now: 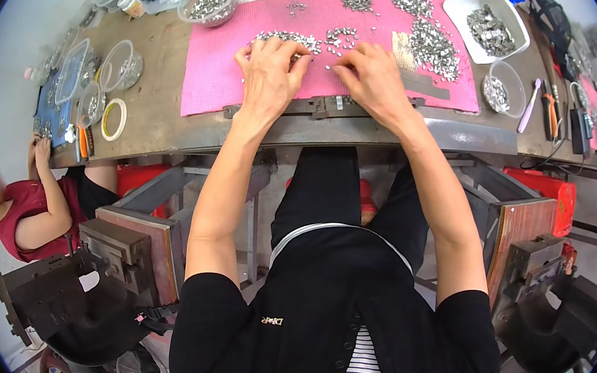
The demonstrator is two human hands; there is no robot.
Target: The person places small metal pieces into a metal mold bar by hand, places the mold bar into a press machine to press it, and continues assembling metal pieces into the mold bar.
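- The left hand [271,69] had its fingers curled down at a loose row of small, shiny silver metal pieces [312,43], thumb bent toward forefinger; whether a piece was pinched there could not be told.
- The right hand [376,77] was also curled, thumb and forefinger tips near each other just above the mat; any grip between them was too small to make out.
- The step in hand looked like picking through or parting the pieces, and the next move seemed to call for a light fingertip pinch.
- Pink, textured rectangular mat [211,77] showed between the hands, giving them a little room; more lay left of the left wrist.
- Beyond the right hand, a flat grey metal strip [427,88] and a larger silver heap [433,49] narrowed the way.
- Farther out, a white rectangular plastic tray [458,22] and a round clear plastic tub [519,101] bounded the right.
- Nearest the body, the grey metal table edge [459,135] ran beneath both wrists.
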